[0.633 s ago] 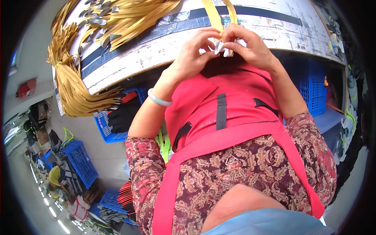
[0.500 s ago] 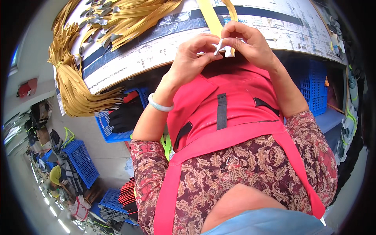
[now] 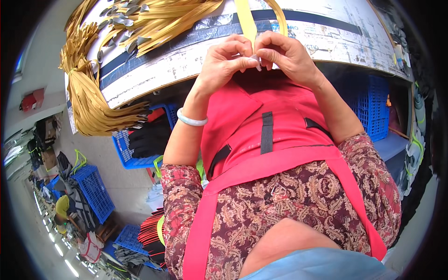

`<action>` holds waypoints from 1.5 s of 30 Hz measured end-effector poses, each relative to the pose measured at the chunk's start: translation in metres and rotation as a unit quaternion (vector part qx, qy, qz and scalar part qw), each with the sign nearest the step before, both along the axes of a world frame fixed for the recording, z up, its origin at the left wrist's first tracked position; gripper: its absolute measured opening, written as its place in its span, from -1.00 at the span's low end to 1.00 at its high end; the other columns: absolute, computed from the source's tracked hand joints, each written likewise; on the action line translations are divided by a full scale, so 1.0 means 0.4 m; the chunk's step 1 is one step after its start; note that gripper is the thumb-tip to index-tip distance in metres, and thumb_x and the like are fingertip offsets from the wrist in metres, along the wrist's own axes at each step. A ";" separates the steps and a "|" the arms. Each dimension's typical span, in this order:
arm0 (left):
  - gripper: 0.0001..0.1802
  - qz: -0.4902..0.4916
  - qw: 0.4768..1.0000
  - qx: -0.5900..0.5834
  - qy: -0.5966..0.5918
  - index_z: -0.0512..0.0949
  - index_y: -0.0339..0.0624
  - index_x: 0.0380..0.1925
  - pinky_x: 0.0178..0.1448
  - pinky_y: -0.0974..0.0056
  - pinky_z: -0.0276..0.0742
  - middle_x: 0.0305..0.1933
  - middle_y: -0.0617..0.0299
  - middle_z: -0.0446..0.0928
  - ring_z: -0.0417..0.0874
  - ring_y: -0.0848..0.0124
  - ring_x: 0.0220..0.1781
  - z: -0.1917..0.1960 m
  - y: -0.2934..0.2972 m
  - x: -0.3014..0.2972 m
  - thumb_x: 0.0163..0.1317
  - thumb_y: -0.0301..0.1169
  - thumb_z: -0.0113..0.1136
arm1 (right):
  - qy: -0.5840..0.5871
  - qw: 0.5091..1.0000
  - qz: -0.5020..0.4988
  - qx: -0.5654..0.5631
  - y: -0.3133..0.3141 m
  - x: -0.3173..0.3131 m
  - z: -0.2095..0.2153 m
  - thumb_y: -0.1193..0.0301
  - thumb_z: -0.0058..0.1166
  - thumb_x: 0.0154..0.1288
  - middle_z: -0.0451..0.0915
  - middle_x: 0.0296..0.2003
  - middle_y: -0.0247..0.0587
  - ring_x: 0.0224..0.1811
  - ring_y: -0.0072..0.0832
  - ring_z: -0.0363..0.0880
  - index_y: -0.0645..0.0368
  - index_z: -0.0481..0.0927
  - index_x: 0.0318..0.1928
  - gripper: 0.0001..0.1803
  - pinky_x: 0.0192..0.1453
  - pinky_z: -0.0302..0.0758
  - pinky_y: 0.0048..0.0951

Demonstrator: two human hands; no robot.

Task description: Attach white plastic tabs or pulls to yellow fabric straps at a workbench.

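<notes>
My left hand (image 3: 224, 60) and my right hand (image 3: 284, 53) meet at the worktable's near edge, fingertips pinched together. Between them they grip the lower end of a yellow strap (image 3: 246, 21) and a small white piece (image 3: 256, 59) at that end. The strap runs up and loops away across the table (image 3: 326, 35). A pale bangle (image 3: 191, 121) circles my left wrist. Both forearms rise over my red apron (image 3: 266, 135).
A large bundle of golden-yellow straps (image 3: 88, 102) with grey end pieces lies over the table's left end and hangs off its edge. Blue plastic crates stand under the table (image 3: 368, 107), beside it (image 3: 126, 149) and on the floor at the left (image 3: 95, 191). Black gloves (image 3: 149, 137) rest in one crate.
My hands have drawn closer together, and the white piece is now mostly covered by my fingertips. The strap stays between them.
</notes>
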State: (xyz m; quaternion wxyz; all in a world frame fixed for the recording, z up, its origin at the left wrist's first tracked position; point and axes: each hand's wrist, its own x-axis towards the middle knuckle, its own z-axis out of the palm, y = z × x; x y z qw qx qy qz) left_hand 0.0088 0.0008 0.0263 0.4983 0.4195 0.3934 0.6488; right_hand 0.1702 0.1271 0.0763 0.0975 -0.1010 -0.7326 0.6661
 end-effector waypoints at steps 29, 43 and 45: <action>-0.72 0.214 0.976 -0.005 0.033 0.55 -0.36 -0.02 -0.31 0.41 0.63 -0.13 0.13 0.60 0.58 0.53 -0.39 0.019 -0.058 -0.016 0.26 -0.67 0.17 | 0.181 0.969 -0.062 0.153 0.002 -0.089 -0.097 0.67 0.09 0.31 0.54 -0.18 -0.30 -0.21 -0.58 0.54 0.24 0.58 -0.14 -0.85 -0.16 0.54 -0.57; -0.83 0.260 0.866 0.011 0.426 0.50 -0.25 -0.50 -0.44 0.28 0.43 -0.60 0.13 0.48 0.51 0.34 -0.56 0.050 -0.068 0.000 0.12 -0.53 0.35 | 0.026 0.997 -0.077 0.005 -0.006 -0.060 -0.060 0.32 0.15 0.38 0.53 -0.47 -0.43 -0.44 -0.74 0.46 0.20 0.61 -0.29 -0.80 -0.32 0.44 -0.65; -0.87 0.296 0.850 0.017 0.435 0.49 -0.28 -0.45 -0.42 0.23 0.42 -0.56 0.01 0.46 0.50 0.21 -0.55 0.049 -0.091 -0.028 0.17 -0.52 0.28 | 0.039 0.993 -0.106 -0.017 0.008 -0.041 -0.068 0.31 0.15 0.39 0.52 -0.47 -0.44 -0.44 -0.74 0.46 0.20 0.61 -0.29 -0.80 -0.33 0.44 -0.64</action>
